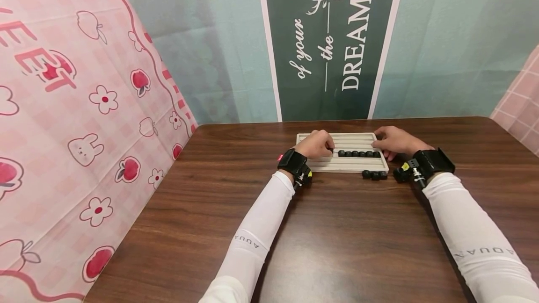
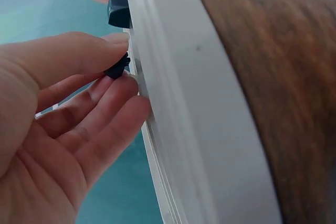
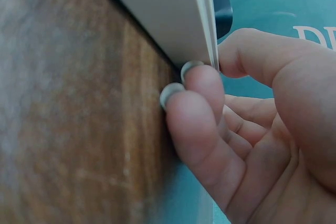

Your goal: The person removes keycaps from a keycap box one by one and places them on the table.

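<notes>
A shallow white tray (image 1: 332,166) with long parallel grooves lies on the table. A row of several small black faceted pieces (image 1: 358,154) sits in one groove. My left hand (image 1: 315,144) is over the tray's left part, pinching a single small black piece (image 2: 116,68) between thumb and fingers against the groove. At the tray's right end, my right hand (image 1: 397,141) grips the rim, its thumb on top and its fingers at the outer side. In the right wrist view, two fingertips (image 3: 189,116) show beside the tray's side wall and the tabletop.
More black pieces (image 1: 375,175) lie on the wooden table (image 1: 328,247) just in front of the tray's right corner. A green and teal cloth (image 1: 227,60) with lettering hangs behind the table. A pink patterned cloth (image 1: 105,153) hangs along the left.
</notes>
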`<state>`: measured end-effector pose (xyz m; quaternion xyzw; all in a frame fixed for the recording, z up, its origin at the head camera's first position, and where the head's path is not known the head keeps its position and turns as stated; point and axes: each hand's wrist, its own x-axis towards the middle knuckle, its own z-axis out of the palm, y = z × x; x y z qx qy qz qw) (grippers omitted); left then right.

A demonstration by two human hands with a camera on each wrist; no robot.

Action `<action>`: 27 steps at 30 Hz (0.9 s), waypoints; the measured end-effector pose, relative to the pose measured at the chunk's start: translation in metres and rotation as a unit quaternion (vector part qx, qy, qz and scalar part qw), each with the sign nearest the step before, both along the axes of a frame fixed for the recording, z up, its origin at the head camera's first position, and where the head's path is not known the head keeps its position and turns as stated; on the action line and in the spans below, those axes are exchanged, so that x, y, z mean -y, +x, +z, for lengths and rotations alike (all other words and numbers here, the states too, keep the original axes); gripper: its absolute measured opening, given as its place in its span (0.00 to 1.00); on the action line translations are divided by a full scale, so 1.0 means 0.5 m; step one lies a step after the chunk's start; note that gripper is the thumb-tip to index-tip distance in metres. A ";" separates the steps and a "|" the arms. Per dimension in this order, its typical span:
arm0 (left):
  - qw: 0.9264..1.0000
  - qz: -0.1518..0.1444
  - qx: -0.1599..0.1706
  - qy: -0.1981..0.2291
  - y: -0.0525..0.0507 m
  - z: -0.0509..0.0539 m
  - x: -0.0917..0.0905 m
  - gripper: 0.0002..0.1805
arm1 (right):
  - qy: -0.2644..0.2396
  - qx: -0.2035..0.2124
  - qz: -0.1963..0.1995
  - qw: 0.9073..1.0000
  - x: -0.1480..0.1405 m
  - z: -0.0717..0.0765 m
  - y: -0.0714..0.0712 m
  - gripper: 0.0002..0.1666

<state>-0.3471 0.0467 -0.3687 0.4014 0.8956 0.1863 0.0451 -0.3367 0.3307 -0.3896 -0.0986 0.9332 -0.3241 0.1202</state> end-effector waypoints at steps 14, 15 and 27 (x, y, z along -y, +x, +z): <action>1.000 0.000 0.023 -0.020 0.003 0.028 0.016 0.06 | -0.001 0.003 0.001 1.000 0.000 0.001 0.003 0.34; 0.999 0.000 0.023 -0.024 0.004 0.031 0.017 0.06 | -0.002 0.003 0.001 1.000 0.000 0.001 0.003 0.34; 0.995 0.011 0.066 -0.068 0.018 0.066 0.031 0.05 | -0.004 0.002 -0.001 1.000 -0.002 -0.003 -0.001 0.34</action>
